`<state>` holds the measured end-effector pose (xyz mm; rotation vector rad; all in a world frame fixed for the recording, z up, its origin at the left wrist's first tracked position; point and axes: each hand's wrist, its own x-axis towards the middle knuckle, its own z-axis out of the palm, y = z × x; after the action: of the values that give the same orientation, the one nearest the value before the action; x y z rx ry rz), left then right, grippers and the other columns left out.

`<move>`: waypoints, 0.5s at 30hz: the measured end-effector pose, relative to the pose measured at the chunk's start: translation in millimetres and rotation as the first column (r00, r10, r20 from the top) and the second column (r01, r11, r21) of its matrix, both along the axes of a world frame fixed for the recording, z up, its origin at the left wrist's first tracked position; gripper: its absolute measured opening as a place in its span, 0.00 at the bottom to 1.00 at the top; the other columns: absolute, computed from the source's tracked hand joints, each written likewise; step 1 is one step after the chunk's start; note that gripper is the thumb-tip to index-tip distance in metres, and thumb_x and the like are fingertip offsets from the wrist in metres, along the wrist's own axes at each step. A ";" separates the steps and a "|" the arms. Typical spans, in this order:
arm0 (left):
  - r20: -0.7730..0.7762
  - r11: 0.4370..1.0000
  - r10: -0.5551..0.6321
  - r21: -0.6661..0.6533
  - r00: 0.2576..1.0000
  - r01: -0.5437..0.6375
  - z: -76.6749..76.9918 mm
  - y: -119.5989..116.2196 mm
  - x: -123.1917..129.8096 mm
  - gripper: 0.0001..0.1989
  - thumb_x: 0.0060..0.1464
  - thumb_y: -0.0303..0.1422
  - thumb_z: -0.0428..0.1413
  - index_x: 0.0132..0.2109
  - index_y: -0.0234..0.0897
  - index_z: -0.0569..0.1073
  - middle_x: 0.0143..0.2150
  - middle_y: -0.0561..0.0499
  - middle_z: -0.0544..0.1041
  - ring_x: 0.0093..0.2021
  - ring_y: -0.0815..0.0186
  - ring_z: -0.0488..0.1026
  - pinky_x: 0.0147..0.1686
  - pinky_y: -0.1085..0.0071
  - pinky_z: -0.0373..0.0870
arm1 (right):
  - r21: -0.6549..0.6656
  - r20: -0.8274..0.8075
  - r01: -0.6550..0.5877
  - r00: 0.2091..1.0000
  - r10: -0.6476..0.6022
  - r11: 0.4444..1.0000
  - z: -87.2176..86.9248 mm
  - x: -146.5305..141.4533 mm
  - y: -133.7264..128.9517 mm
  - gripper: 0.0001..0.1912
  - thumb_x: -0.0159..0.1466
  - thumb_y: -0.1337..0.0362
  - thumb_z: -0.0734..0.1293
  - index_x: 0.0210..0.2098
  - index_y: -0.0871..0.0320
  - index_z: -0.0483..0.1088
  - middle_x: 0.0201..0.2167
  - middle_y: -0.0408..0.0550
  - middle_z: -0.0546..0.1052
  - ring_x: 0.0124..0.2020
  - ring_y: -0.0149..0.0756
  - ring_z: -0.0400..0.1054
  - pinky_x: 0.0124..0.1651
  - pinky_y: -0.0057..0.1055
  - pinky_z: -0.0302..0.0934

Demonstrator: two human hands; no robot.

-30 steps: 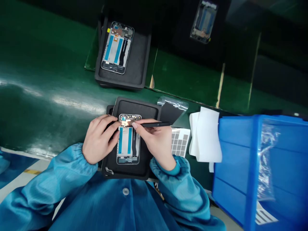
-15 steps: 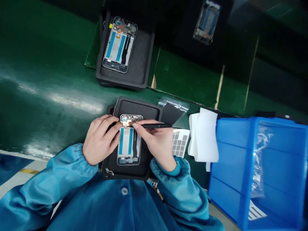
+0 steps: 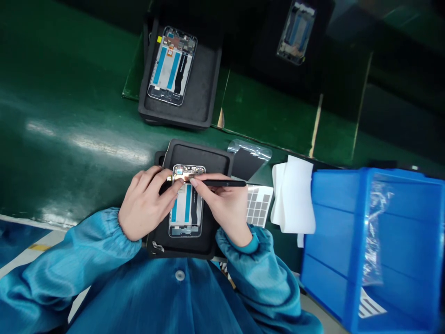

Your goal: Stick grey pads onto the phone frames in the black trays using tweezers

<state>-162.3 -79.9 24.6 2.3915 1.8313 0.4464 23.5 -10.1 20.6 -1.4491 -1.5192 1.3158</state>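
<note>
Right hand point(image 3: 227, 206) pinches a tool point(image 3: 227, 183) over the phone point(image 3: 185, 204) in the tray point(image 3: 217, 160) (left hand's point(image 3: 148, 199) grip unclear); right of it, a bin point(image 3: 332, 204) holds plastic point(image 3: 374, 236).

Glare streaks across the left counter point(image 3: 62, 102), upper right near-black, far phone point(image 3: 296, 32) dim, maybe soft, near phone point(image 3: 182, 211) brighter, crisper.

Left of the left hand point(image 3: 148, 199), the desk point(image 3: 69, 178) lies open to its near edge. A narrow gap parts the near tray point(image 3: 216, 161) from the far tray point(image 3: 203, 88). The right hand point(image 3: 225, 204) blocks the near tray's right edge; papers point(image 3: 295, 197) and a bin point(image 3: 332, 222) obstruct beyond.
</note>
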 end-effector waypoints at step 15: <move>-0.043 0.935 0.327 -0.130 0.944 -0.329 -1.1 -0.4 1.5 0.19 0.63 0.37 0.50 0.58 0.34 0.68 0.40 0.44 0.79 0.36 0.57 0.78 0.33 0.65 0.70 | 0.161 -0.048 0.376 0.926 -0.373 0.912 8.4 43.4 -1.9 0.09 0.56 0.59 0.78 0.35 0.54 0.81 0.29 0.45 0.83 0.27 0.37 0.76 0.30 0.34 0.72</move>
<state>-160.8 -80.3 23.5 2.0152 2.2028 0.3103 66.9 -12.0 29.0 -1.5228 -1.2284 0.9436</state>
